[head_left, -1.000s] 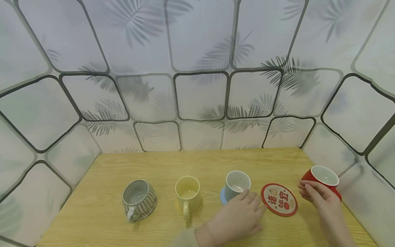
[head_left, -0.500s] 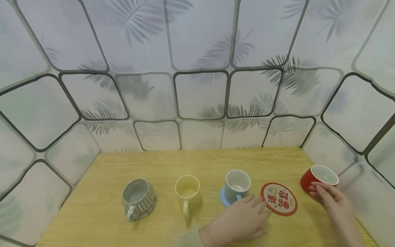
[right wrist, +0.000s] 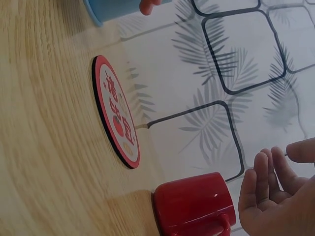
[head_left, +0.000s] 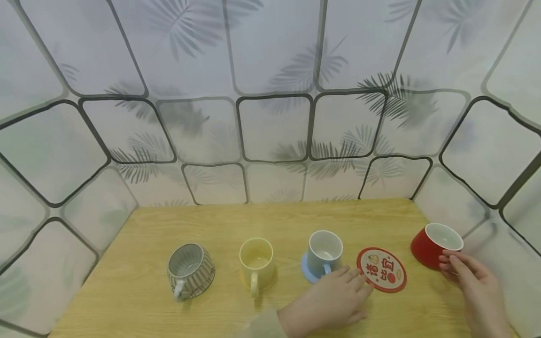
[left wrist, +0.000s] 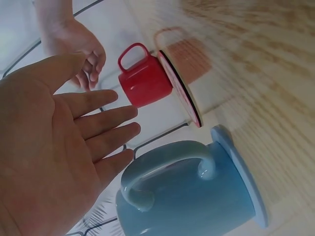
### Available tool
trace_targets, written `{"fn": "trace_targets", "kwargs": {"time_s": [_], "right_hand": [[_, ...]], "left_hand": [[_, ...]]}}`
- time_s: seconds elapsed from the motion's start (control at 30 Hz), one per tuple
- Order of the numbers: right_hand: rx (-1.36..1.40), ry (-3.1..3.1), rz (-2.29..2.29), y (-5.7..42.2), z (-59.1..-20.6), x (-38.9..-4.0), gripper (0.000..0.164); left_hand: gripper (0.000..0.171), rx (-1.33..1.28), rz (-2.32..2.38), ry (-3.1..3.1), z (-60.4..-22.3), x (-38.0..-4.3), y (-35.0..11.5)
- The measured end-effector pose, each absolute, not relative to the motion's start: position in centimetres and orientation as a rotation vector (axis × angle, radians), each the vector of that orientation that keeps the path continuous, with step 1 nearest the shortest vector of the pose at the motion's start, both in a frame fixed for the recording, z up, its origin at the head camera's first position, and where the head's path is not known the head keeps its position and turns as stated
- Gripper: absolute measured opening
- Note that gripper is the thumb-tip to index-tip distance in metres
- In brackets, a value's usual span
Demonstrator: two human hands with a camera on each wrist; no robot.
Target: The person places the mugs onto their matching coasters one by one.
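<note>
A red mug with a white inside stands at the table's right side. My right hand is just right of it, fingers loosely bent and holding nothing; the right wrist view shows a gap between this hand and the mug. A round red-rimmed coaster with red characters lies left of the red mug. Left of that, a light blue mug stands on a blue coaster. My left hand hovers near its handle, fingers straight and spread, palm bare.
A yellow mug stands on a yellow coaster, left of the blue mug. Further left is a grey striped mug. Leaf-patterned panels enclose the wooden table at the back and both sides.
My right hand has drawn away from the red mug, to the right and nearer to me. My left hand has shifted slightly right, uncovering the blue mug's handle.
</note>
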State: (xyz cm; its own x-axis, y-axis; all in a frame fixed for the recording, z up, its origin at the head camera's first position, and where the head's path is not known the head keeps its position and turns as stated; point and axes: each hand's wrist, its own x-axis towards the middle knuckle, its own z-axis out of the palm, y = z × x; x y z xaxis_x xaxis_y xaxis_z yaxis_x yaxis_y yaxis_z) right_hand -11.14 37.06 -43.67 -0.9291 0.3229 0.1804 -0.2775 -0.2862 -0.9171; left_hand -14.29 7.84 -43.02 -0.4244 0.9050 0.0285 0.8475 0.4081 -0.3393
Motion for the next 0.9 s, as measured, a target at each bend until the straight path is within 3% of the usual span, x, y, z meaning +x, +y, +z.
{"fn": "trace_targets", "kwargs": {"time_s": [0.23, 0.6, 0.9], "right_hand": [[-0.090, -1.542, 2.280, 38.1, -44.1, -10.8, 0.021], [-0.534, -1.650, 2.152, 40.1, -44.3, -10.9, 0.009], [-0.445, -1.579, 2.204, 40.8, -44.8, -10.8, 0.009]], "left_hand": [[0.061, -1.550, 0.376, -2.481, -43.6, -14.6, 8.2], [0.059, -1.551, 0.351, -2.519, -44.8, -15.1, 8.9], [0.060, -1.531, 0.375, -2.533, -45.2, -15.0, 9.8]]}}
